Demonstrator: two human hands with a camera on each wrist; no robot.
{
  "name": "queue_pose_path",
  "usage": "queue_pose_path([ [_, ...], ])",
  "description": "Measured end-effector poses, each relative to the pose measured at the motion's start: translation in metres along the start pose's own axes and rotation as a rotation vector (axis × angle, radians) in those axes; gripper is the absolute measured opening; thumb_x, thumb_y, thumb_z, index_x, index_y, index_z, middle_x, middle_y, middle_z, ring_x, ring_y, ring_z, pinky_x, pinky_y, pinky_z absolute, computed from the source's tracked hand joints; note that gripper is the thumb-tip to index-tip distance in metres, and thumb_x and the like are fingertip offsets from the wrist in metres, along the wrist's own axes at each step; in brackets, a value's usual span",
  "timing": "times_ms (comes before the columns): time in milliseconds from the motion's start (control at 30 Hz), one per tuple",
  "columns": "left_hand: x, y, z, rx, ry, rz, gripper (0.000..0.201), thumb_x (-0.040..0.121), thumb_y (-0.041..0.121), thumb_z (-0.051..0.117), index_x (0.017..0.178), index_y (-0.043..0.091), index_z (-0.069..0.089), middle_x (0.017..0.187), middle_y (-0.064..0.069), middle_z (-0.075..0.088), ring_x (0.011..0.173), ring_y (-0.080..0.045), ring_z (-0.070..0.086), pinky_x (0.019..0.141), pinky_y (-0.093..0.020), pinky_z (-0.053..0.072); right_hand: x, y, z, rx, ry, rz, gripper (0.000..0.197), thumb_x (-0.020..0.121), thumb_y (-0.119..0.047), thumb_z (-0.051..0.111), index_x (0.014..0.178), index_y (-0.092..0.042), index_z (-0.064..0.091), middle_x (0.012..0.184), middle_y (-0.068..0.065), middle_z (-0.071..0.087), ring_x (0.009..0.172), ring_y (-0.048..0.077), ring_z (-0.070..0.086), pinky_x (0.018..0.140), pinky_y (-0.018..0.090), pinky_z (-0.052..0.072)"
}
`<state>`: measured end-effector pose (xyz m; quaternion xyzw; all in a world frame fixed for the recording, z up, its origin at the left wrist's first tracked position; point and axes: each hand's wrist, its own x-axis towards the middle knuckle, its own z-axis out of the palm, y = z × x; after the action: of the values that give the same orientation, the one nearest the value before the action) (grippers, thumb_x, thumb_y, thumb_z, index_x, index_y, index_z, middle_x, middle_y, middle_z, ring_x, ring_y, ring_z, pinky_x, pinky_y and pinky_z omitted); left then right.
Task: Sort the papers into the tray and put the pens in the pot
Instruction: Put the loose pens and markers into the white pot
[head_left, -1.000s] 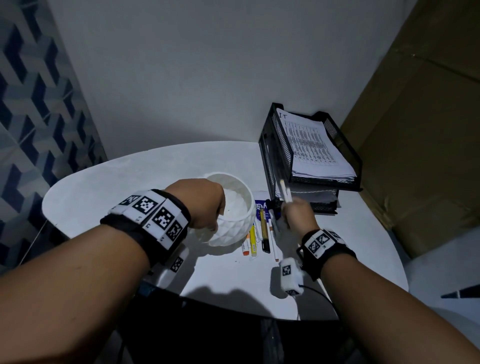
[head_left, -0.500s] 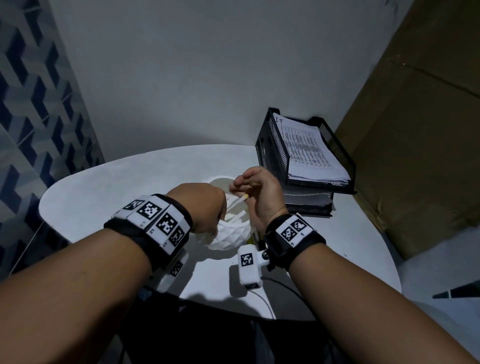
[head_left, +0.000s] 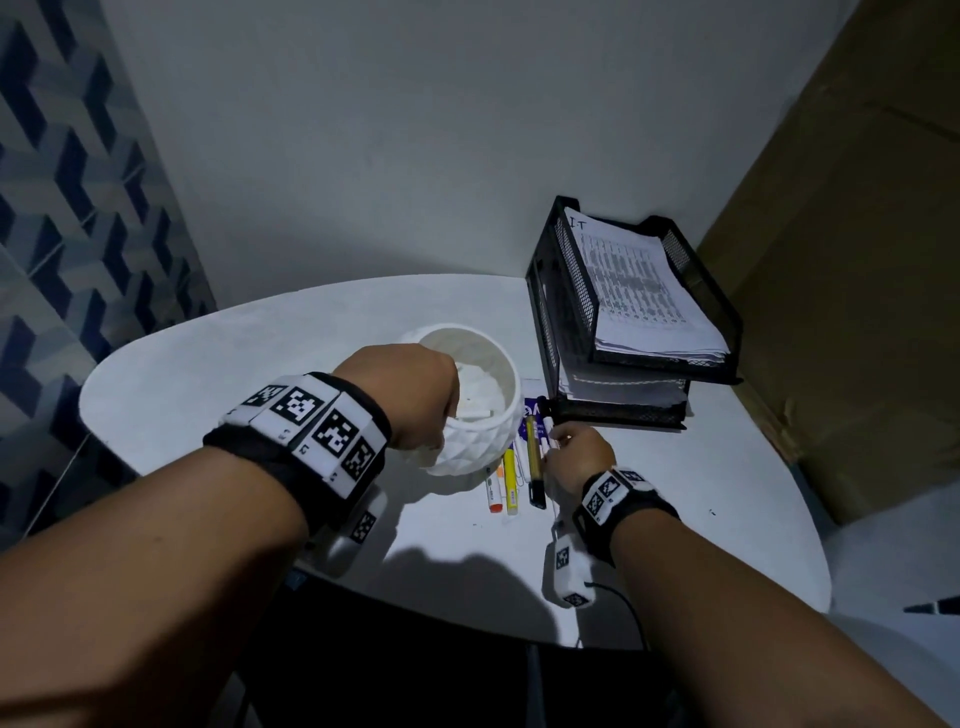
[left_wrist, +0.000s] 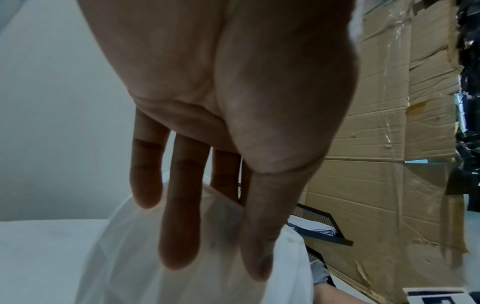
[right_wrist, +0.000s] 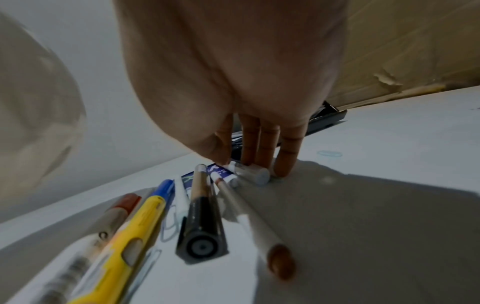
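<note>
My left hand (head_left: 441, 415) holds the white faceted pot (head_left: 483, 441) by its near wall, tilted. In the left wrist view the left hand (left_wrist: 215, 263) has its thumb and fingers pinching the pot (left_wrist: 130, 257). White pens (head_left: 475, 413) lie inside. Several pens (head_left: 511, 478) lie on the table just right of the pot. My right hand (head_left: 553, 439) reaches down at their far end. In the right wrist view the right hand (right_wrist: 246, 164) pinches a short white pen (right_wrist: 250, 173) that lies on the table. Papers (head_left: 639, 291) fill the black mesh tray (head_left: 566, 280).
Beside the pinched pen lie a black marker (right_wrist: 202, 226), a yellow pen (right_wrist: 124, 236), a thin white pen with a brown cap (right_wrist: 254, 222), paper clips (right_wrist: 170, 224) and a blue card (right_wrist: 221, 170). Cardboard (head_left: 841, 260) stands right of the round white table (head_left: 727, 493).
My right hand carried a white pen over to the pot, let it go there, and has come back down to the pens on the table. The left hand stayed on the pot.
</note>
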<state>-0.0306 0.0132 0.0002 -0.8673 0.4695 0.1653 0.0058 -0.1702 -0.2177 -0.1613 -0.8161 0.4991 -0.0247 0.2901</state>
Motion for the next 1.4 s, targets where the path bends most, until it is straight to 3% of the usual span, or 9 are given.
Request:
queue_pose_path([
  [200, 0.003, -0.004, 0.002, -0.005, -0.016, -0.031, 0.023, 0.072, 0.034, 0.087, 0.072, 0.029, 0.064, 0.075, 0.011, 0.068, 0.08, -0.018, 0.066, 0.063, -0.026, 0.046, 0.0, -0.001, 0.004, -0.164, 0.014, -0.038, 0.018, 0.085, -0.003, 0.061, 0.098, -0.012, 0.07, 0.103, 0.009, 0.073, 0.097, 0.03, 0.066, 0.08, 0.03, 0.053],
  [300, 0.003, -0.005, 0.002, -0.006, -0.025, -0.048, 0.019, 0.072, 0.034, 0.086, 0.075, 0.027, 0.07, 0.075, 0.011, 0.069, 0.081, -0.017, 0.068, 0.064, -0.026, 0.048, -0.004, 0.005, 0.0, -0.174, 0.028, -0.017, 0.024, 0.082, -0.002, 0.058, 0.104, -0.012, 0.059, 0.102, 0.01, 0.07, 0.092, 0.03, 0.064, 0.074, 0.03, 0.049],
  [400, 0.003, -0.007, 0.002, -0.021, -0.03, -0.057, 0.019, 0.075, 0.036, 0.085, 0.087, 0.027, 0.074, 0.085, 0.011, 0.073, 0.085, -0.017, 0.068, 0.068, -0.027, 0.05, -0.005, 0.006, -0.005, -0.164, -0.012, 0.019, 0.04, 0.084, -0.012, 0.063, 0.122, -0.015, 0.052, 0.112, 0.009, 0.066, 0.104, 0.032, 0.065, 0.077, 0.03, 0.046],
  [567, 0.003, -0.008, 0.002, -0.032, -0.025, -0.061, 0.024, 0.076, 0.039, 0.085, 0.096, 0.028, 0.076, 0.088, 0.011, 0.074, 0.087, -0.017, 0.068, 0.071, -0.028, 0.052, -0.003, 0.002, -0.013, -0.19, -0.037, 0.05, 0.026, 0.086, -0.019, 0.069, 0.108, -0.012, 0.057, 0.116, 0.011, 0.069, 0.095, 0.026, 0.062, 0.076, 0.027, 0.044],
  [700, 0.0, -0.007, 0.002, -0.027, -0.028, -0.063, 0.025, 0.076, 0.036, 0.085, 0.097, 0.027, 0.077, 0.088, 0.009, 0.075, 0.087, -0.018, 0.068, 0.069, -0.027, 0.051, -0.007, -0.005, -0.013, -0.067, -0.004, 0.044, 0.029, 0.093, -0.009, 0.057, 0.121, -0.006, 0.054, 0.108, 0.013, 0.066, 0.092, 0.03, 0.059, 0.075, 0.027, 0.042],
  [900, -0.001, -0.011, 0.002, -0.027, -0.039, -0.071, 0.027, 0.072, 0.033, 0.087, 0.097, 0.027, 0.077, 0.083, 0.009, 0.074, 0.083, -0.017, 0.069, 0.076, -0.032, 0.06, -0.017, -0.005, 0.004, -0.148, -0.072, -0.009, 0.016, 0.092, -0.018, 0.061, 0.107, -0.012, 0.061, 0.105, 0.01, 0.07, 0.083, 0.026, 0.056, 0.073, 0.027, 0.043],
  [1100, 0.0, -0.014, 0.003, -0.027, -0.031, -0.056, 0.021, 0.074, 0.032, 0.086, 0.09, 0.026, 0.074, 0.078, 0.01, 0.069, 0.08, -0.017, 0.066, 0.068, -0.027, 0.052, -0.017, 0.002, 0.004, -0.148, -0.044, -0.007, 0.016, 0.085, -0.014, 0.064, 0.1, -0.015, 0.06, 0.096, 0.006, 0.071, 0.08, 0.025, 0.061, 0.071, 0.027, 0.048],
  [1267, 0.001, -0.011, 0.001, -0.033, -0.032, -0.026, 0.023, 0.079, 0.036, 0.085, 0.081, 0.032, 0.063, 0.07, 0.015, 0.057, 0.082, -0.019, 0.063, 0.068, -0.028, 0.045, -0.016, -0.032, -0.027, 0.288, 0.013, 0.064, 0.012, 0.089, -0.017, 0.061, 0.078, -0.011, 0.062, 0.069, 0.004, 0.059, 0.063, 0.023, 0.055, 0.058, 0.026, 0.039],
  [1400, 0.0, -0.008, 0.001, -0.031, -0.046, -0.012, 0.028, 0.079, 0.035, 0.085, 0.074, 0.031, 0.057, 0.069, 0.016, 0.054, 0.082, -0.018, 0.061, 0.067, -0.028, 0.043, -0.028, -0.086, -0.058, 0.929, -0.077, 0.054, 0.009, 0.091, -0.006, 0.046, 0.088, -0.011, 0.053, 0.063, 0.006, 0.048, 0.051, 0.021, 0.049, 0.057, 0.034, 0.048],
])
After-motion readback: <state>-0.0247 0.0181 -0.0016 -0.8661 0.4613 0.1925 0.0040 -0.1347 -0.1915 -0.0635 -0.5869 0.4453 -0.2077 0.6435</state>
